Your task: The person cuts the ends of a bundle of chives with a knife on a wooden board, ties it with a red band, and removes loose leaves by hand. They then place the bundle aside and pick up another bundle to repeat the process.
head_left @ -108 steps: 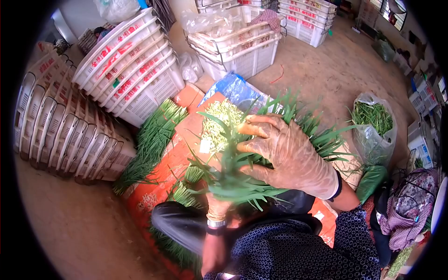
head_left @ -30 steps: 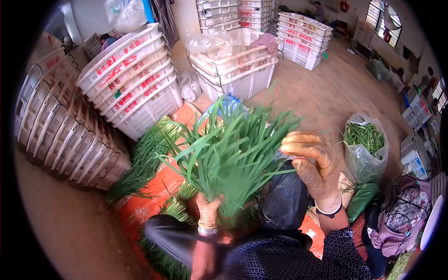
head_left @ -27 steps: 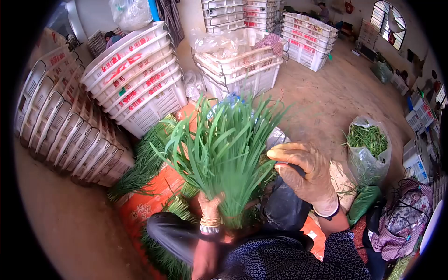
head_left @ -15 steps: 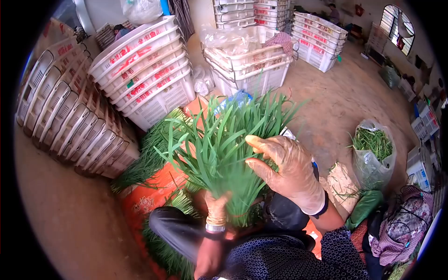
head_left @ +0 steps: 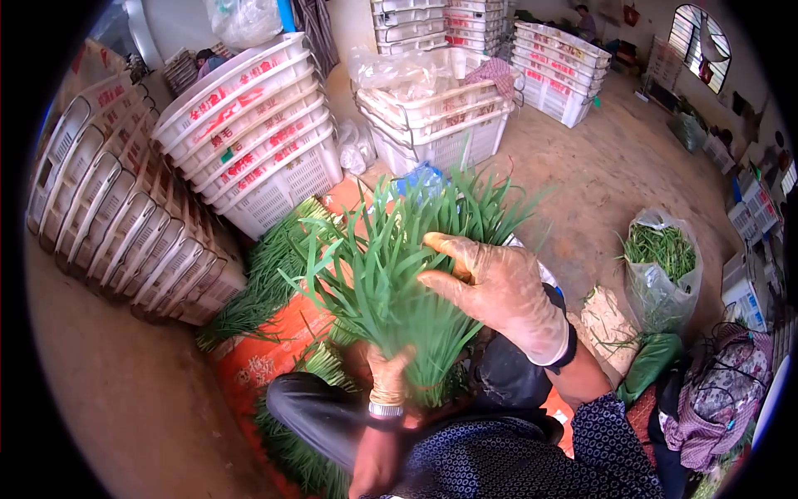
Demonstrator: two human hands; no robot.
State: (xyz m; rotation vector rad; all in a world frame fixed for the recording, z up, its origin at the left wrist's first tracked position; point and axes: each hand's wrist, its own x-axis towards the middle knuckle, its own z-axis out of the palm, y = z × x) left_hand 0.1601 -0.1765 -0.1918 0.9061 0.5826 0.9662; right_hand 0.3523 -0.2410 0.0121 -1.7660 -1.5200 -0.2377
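Note:
A large bunch of long green leafy stalks (head_left: 416,283) stands between my hands, its tips spreading away from me. My left hand (head_left: 389,373), gloved, is wrapped round the lower left side of the bunch. My right hand (head_left: 499,287), in a translucent glove, is at the bunch's right side, with thumb and fingers apart among the leaves. More green stalks (head_left: 270,270) lie in piles on an orange sheet (head_left: 249,362) to the left and beside my knee. The bunch's lower part is blurred.
Stacked white crates (head_left: 258,125) stand front left, with tilted crates (head_left: 125,208) farther left. Ahead is another crate stack (head_left: 449,129) holding plastic. A clear bag of greens (head_left: 665,266) sits at right, near a patterned cloth bag (head_left: 723,391). People are in the background.
My right hand has moved slightly left and closer in to the leaves. My left hand keeps its hold on the bunch. The whole view has shifted a little.

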